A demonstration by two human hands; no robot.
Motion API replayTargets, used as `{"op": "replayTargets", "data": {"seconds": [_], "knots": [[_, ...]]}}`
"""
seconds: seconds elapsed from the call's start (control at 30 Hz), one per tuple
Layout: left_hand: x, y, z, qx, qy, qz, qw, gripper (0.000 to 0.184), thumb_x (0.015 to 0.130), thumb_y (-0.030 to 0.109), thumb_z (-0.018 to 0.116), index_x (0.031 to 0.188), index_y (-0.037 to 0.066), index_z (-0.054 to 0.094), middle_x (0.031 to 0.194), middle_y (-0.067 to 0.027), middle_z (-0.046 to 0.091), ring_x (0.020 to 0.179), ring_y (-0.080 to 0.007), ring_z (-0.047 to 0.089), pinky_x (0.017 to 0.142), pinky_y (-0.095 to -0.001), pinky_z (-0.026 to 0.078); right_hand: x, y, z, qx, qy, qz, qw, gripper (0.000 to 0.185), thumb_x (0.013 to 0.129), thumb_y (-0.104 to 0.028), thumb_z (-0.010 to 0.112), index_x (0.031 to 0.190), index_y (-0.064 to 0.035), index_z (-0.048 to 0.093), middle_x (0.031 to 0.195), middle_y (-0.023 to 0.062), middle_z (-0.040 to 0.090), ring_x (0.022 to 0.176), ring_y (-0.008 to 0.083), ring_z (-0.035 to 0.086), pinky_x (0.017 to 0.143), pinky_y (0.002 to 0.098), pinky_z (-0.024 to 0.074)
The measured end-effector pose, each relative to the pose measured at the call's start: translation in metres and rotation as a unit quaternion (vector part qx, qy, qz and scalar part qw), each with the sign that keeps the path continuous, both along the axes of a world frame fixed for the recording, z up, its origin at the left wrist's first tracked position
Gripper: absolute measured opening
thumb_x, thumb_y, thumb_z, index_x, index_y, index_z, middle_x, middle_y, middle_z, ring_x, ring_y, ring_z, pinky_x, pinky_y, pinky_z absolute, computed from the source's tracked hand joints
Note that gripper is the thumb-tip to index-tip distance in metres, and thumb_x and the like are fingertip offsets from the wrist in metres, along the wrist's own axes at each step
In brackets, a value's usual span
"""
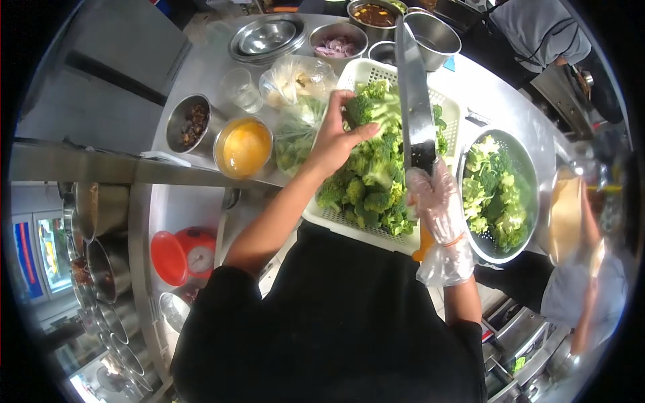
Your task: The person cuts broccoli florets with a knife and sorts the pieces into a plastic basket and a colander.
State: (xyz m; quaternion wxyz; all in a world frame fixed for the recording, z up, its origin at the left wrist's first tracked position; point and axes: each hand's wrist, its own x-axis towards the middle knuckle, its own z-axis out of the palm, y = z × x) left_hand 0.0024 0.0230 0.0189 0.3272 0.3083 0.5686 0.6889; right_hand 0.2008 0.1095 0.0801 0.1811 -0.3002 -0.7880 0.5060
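My right hand (435, 201), in a clear plastic glove with an orange band at the wrist, is closed round the handle of a large knife (418, 94). Its broad blade points away from me, above the right side of a white perforated basket (451, 111). Broccoli (373, 171) in green florets fills much of that basket. My bare left hand (341, 138) reaches in from the left, its thumb and fingers curled round a piece of broccoli (384, 111) with a pale stem. Part of the left fingers is hidden behind the florets.
To the right stands a colander (531, 221) of cut broccoli. On the left are a plastic bag of greens (299, 131), a bowl of beaten egg (245, 146) and a steel pot (173, 131). Behind sits a bowl of sliced onion (339, 37). Another person (584, 295) is at the right.
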Motion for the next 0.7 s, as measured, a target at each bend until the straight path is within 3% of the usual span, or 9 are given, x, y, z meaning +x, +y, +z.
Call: {"op": "replayTargets", "data": {"seconds": [0.03, 0.07, 0.1, 0.2, 0.33, 0.43, 0.5, 0.63, 0.7], "knots": [[-0.003, 0.005, -0.006, 0.017, 0.049, 0.041, 0.998, 0.065, 0.075, 0.023, 0.083, 0.121, 0.007, 0.04, 0.114, -0.0085, 0.046, 0.105, -0.0214, 0.049, 0.091, -0.0342, 0.042, 0.003, -0.001, 0.006, -0.167, -0.019, -0.037, 0.985, 0.029, 0.085, -0.001, 0.063, 0.112, -0.0009, 0.055, 0.074, 0.0153, 0.062, 0.059, 0.032, 0.061, 0.058, 0.0391, 0.0494], [-0.004, 0.006, -0.008, 0.019, 0.049, 0.038, 0.998, 0.065, 0.075, 0.023, 0.083, 0.121, 0.007, 0.04, 0.114, -0.0085, 0.046, 0.105, -0.0214, 0.049, 0.091, -0.0342, 0.042, 0.009, 0.004, -0.009, -0.165, -0.018, -0.04, 0.985, 0.029, 0.085, -0.001, 0.063, 0.112, -0.0009, 0.055, 0.074, 0.0153, 0.062, 0.059, 0.032, 0.061, 0.058, 0.0391, 0.0494], [-0.006, 0.007, -0.004, 0.014, 0.156, 0.072, 0.985, 0.065, 0.072, 0.022, 0.084, 0.119, 0.006, 0.042, 0.113, -0.009, 0.044, 0.105, -0.0225, 0.049, 0.093, -0.0349, 0.041, 0.009, 0.006, -0.017, 0.169, -0.046, -0.017, 0.984, 0.028, 0.086, -0.001, 0.062, 0.113, 0.0009, 0.054, 0.075, 0.0161, 0.063, 0.059, 0.0323, 0.06, 0.057, 0.0396, 0.0492], [-0.007, 0.01, 0.009, 0.027, 0.296, 0.109, 0.949, 0.063, 0.063, 0.014, 0.087, 0.112, 0.006, 0.048, 0.11, -0.0105, 0.04, 0.103, -0.0258, 0.048, 0.092, -0.036, 0.042, 0.022, -0.002, -0.001, 0.483, -0.032, 0.007, 0.875, 0.026, 0.089, 0.0, 0.06, 0.112, 0.0057, 0.053, 0.079, 0.0176, 0.066, 0.057, 0.0322, 0.06, 0.054, 0.0396, 0.0485], [0.002, 0.012, 0.029, 0.021, 0.352, 0.099, 0.931, 0.06, 0.059, 0.007, 0.086, 0.108, 0.007, 0.051, 0.11, -0.0118, 0.04, 0.101, -0.0277, 0.048, 0.088, -0.0363, 0.044, 0.015, -0.014, 0.015, 0.406, 0.075, -0.079, 0.907, 0.029, 0.09, -0.004, 0.059, 0.116, 0.0067, 0.052, 0.071, 0.0136, 0.062, 0.054, 0.0304, 0.058, 0.05, 0.039, 0.0454], [0.007, 0.014, 0.038, 0.073, 0.444, 0.082, 0.889, 0.062, 0.058, 0.008, 0.086, 0.108, 0.007, 0.05, 0.111, -0.0121, 0.04, 0.103, -0.0265, 0.048, 0.084, -0.0359, 0.045, 0.027, -0.012, -0.027, 0.431, -0.187, 0.018, 0.883, 0.032, 0.093, -0.016, 0.054, 0.116, 0.0064, 0.052, 0.061, 0.0111, 0.055, 0.048, 0.028, 0.054, 0.045, 0.0391, 0.0423], [0.016, 0.017, 0.036, 0.113, 0.34, 0.055, 0.932, 0.063, 0.06, 0.008, 0.085, 0.108, 0.007, 0.046, 0.113, -0.0118, 0.039, 0.105, -0.0236, 0.048, 0.083, -0.0349, 0.049, 0.03, -0.017, -0.042, 0.54, -0.227, 0.049, 0.809, 0.037, 0.09, -0.012, 0.055, 0.12, 0.0099, 0.051, 0.067, 0.0107, 0.055, 0.057, 0.0261, 0.056, 0.05, 0.0373, 0.044], [0.012, 0.016, 0.027, 0.153, 0.122, -0.03, 0.98, 0.056, 0.072, 0.002, 0.075, 0.117, 0.007, 0.042, 0.119, -0.0115, 0.046, 0.11, -0.0218, 0.053, 0.087, -0.0344, 0.053, 0.054, -0.031, -0.066, 0.302, -0.239, 0.03, 0.922, 0.039, 0.091, -0.015, 0.059, 0.12, 0.0111, 0.053, 0.082, 0.0142, 0.062, 0.067, 0.0264, 0.059, 0.055, 0.0352, 0.0469], [-0.002, 0.013, 0.019, 0.172, -0.057, -0.087, 0.98, 0.05, 0.083, 0.004, 0.065, 0.127, 0.006, 0.041, 0.118, -0.0116, 0.056, 0.11, -0.0226, 0.059, 0.091, -0.0356, 0.053, 0.066, -0.024, -0.066, 0.496, -0.19, 0.019, 0.847, 0.032, 0.091, -0.017, 0.06, 0.114, 0.0051, 0.055, 0.078, 0.0188, 0.062, 0.068, 0.0332, 0.06, 0.057, 0.0403, 0.0466]]}}
